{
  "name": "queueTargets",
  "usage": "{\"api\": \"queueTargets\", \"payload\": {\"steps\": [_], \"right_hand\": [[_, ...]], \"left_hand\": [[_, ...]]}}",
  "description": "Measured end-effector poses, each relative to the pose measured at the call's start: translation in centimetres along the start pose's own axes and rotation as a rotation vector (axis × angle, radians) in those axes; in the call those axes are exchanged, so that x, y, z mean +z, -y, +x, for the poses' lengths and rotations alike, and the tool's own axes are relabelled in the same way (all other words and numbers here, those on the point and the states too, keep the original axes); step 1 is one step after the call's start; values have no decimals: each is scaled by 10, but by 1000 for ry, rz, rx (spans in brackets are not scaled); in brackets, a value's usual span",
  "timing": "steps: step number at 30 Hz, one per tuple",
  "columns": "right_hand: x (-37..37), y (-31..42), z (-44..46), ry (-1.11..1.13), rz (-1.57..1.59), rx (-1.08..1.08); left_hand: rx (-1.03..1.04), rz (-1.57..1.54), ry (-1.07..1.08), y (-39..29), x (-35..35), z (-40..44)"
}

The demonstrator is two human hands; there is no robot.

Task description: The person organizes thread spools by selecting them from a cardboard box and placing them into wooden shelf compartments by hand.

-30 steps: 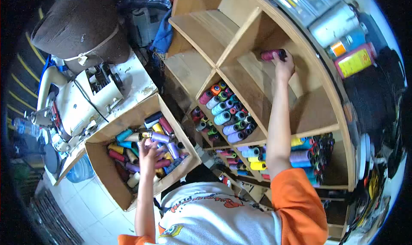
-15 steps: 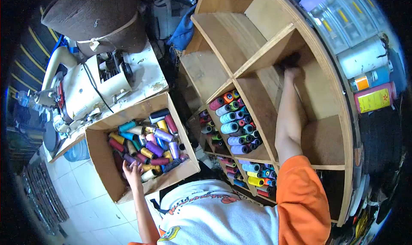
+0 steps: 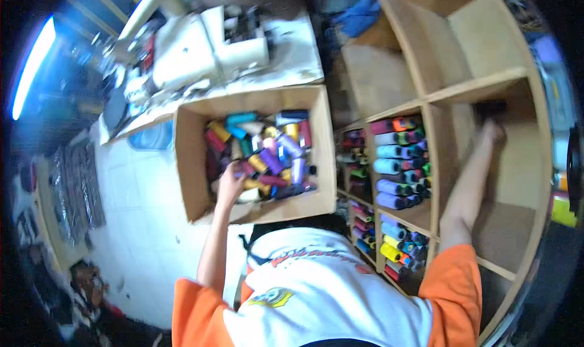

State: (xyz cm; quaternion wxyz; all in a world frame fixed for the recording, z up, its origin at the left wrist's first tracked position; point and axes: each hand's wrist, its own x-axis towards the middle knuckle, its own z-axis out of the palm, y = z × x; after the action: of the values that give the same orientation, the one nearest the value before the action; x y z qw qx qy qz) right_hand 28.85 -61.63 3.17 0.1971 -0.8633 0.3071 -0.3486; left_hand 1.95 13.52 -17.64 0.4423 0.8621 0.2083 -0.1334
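Note:
My left hand point(image 3: 231, 181) reaches into an open cardboard box point(image 3: 328, 164) full of thread spools point(image 3: 271, 161) in purple, maroon, gold, teal and other colours, lying in a jumble. Its fingertips are among the spools at the box's left side, next to a maroon one; blur hides whether they grip it. My right hand point(image 3: 495, 130) is deep inside a compartment of a wooden shelf point(image 3: 514, 164), close to the back wall. A dark shape point(image 3: 490, 108) shows at its fingers, too blurred to name.
Neighbouring compartments hold spools stacked on their sides, among them light blue and lilac ones point(image 3: 392, 167) and yellow ones point(image 3: 390, 251). Behind the box, a white sewing machine point(image 3: 188, 52) stands on a worktable point(image 3: 298, 49). A blue plastic container point(image 3: 151, 135) sits below the table edge. Blue cloth point(image 3: 363, 13) hangs by the shelf.
The view has swung left, so box and shelf appear further right. My left hand's spread fingers have come closer to the spools. My right hand stays in the same compartment.

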Motion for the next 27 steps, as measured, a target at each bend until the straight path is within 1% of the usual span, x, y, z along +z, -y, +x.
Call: {"api": "queueTargets", "payload": {"steps": [1, 2, 3, 4, 5, 7, 9, 10, 11, 13, 14, 15, 17, 18, 19, 20, 21, 22, 23, 24, 25, 26, 27], "right_hand": [[-9, 3, -7, 18, 208, 80], [-18, 8, -18, 22, 446, 178], [-29, 17, -31, 27, 643, 255], [-43, 32, -50, 28, 731, 274], [-59, 52, -74, 35, 729, 227], [-95, 117, -144, 16, 499, 20], [-101, 160, -211, -29, 638, -83], [-105, 177, -243, 37, 611, -111], [-108, 189, -268, 99, 581, -135], [-102, 188, -302, 189, 461, -215], [-99, 193, -318, 245, 487, -221], [-99, 193, -329, 342, 534, -214], [-88, 191, -350, 413, 599, -129], [-87, 198, -364, 447, 545, -110], [-88, 204, -378, 486, 489, -92], [-88, 203, -392, 586, 516, -32], [-85, 203, -408, 698, 478, -37], [-79, 207, -426, 842, 454, -29], [-78, 220, -443, 1072, 492, 43], [-62, 204, -464, 1245, 579, -30], [-61, 219, -482, 1426, 589, 53], [-54, 218, -501, 1534, 576, 76], [-49, 218, -521, 1528, 612, 51]], "left_hand": [[110, 149, -34, 12, 3, 11], [96, 267, -41, 17, 2, 16], [80, 289, -59, 25, 2, 23], [72, 312, -119, 28, 2, 30], [45, 332, -124, 39, 4, 41], [-74, 329, -34, 64, 7, 67], [-260, 350, 29, 79, 17, 84], [-352, 364, 61, 88, 22, 90], [-333, 493, 237, 100, 26, 93], [-279, 743, 600, 128, 34, 93], [-193, 890, 707, 140, 40, 89], [-132, 889, 626, 148, 45, 82], [-10, 877, 457, 158, 51, 73], [-89, 863, 486, 149, 47, 76], [-73, 842, 515, 127, 37, 73], [-59, 822, 539, 95, 22, 68], [-44, 804, 559, 75, 14, 68], [16, 711, 452, 68, 15, 69], [65, 514, 470, 58, 14, 73], [112, 315, 489, 41, 10, 73], [92, 152, 532, -8, -8, 57], [115, -29, 507, -28, -7, 45], [39, -351, 581, -61, -12, 27]]}}
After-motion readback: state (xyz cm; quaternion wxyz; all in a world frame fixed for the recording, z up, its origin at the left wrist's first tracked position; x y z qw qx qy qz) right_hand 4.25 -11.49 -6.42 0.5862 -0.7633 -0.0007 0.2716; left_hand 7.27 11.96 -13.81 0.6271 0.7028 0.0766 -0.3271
